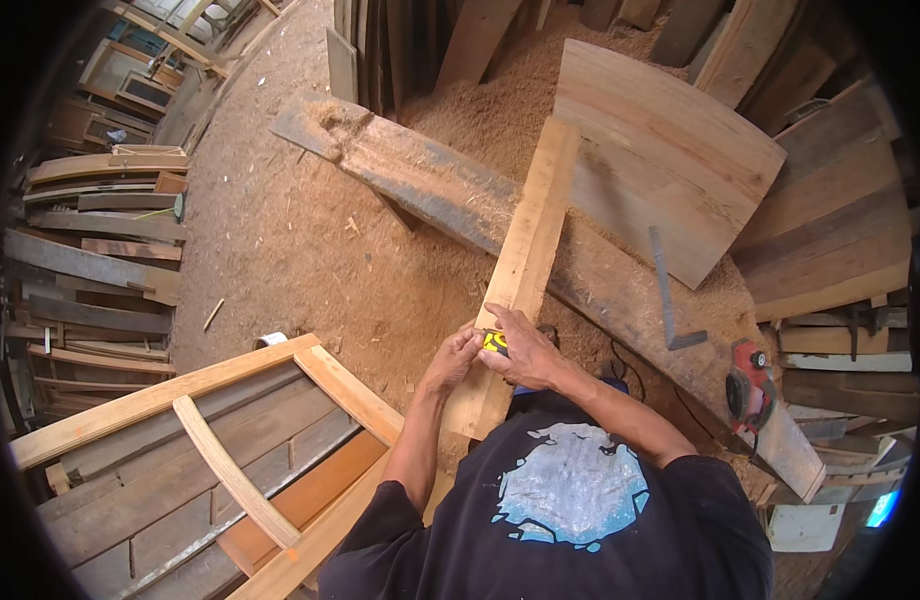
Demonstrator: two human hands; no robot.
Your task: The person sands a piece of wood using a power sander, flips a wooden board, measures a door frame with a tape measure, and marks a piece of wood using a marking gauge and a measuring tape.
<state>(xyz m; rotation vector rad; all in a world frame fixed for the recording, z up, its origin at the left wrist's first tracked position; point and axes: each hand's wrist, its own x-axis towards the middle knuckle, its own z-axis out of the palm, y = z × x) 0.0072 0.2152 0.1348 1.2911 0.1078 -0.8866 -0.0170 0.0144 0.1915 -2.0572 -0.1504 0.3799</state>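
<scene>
Plank (525, 255): pale, long, laid across a grey beam (450, 195) over the sawdust floor (280, 240). Step in hand, as judged: measuring near its close end. Tape measure (495, 342): yellow, clamped in the right hand (525, 355) on the plank. Left hand (452, 362): fingers pinched together at the plank's edge. Next move calls for a steady tape. Nearby: steel square (670, 300), red power tool (748, 385), wooden frame (230, 420). Nothing is seen obstructing.

Sawdust floor (280, 230), stacked planks (90, 250) left, boards (830, 230) leaning right, wooden frame (180, 440) lower left, daylight.
</scene>
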